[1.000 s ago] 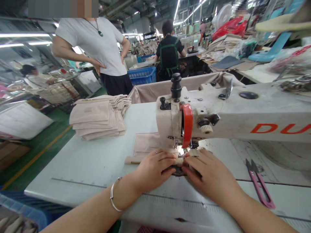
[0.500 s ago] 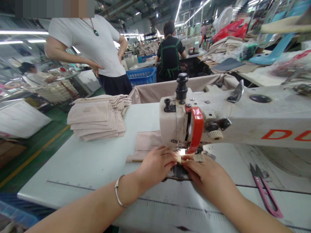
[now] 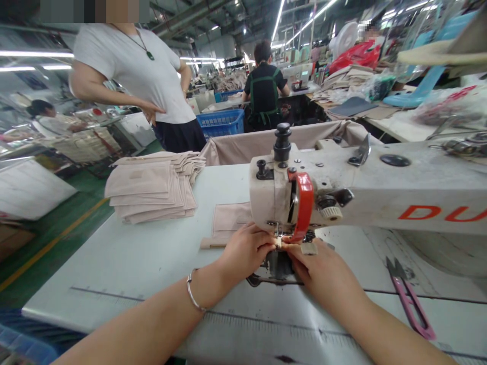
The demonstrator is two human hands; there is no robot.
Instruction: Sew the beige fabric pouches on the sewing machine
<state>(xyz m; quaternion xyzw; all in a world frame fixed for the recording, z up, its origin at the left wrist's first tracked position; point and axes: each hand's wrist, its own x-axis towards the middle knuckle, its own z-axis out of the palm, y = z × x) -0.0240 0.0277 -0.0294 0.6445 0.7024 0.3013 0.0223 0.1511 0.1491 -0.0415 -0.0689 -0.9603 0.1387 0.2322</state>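
Note:
My left hand (image 3: 245,252) is closed, fingers pinching the near edge of a beige fabric panel (image 3: 227,217) just left of the needle area of a white sewing machine (image 3: 266,195). The panel lies flat on the table, with a folded strip along its near edge; its right part is hidden behind the machine head and my fingers. My right hand (image 3: 323,266) is also closed, its fingertips pinching the fabric edge at the right of the presser foot, close to my left fingertips. A small pale tab (image 3: 309,249) sits over my right fingers.
A stack of beige fabric panels (image 3: 150,190) lies at the table's left. Pink-handled thread snips (image 3: 413,304) rest at the right. Behind the machine hangs beige cloth (image 3: 236,147), beside a blue crate (image 3: 222,123). A person in a white shirt (image 3: 133,71) stands beyond the table.
Both hands and the fabric have shifted slightly away from me at the machine, the panel also a little to the right. The view has turned slightly. Both hands keep their pinch.

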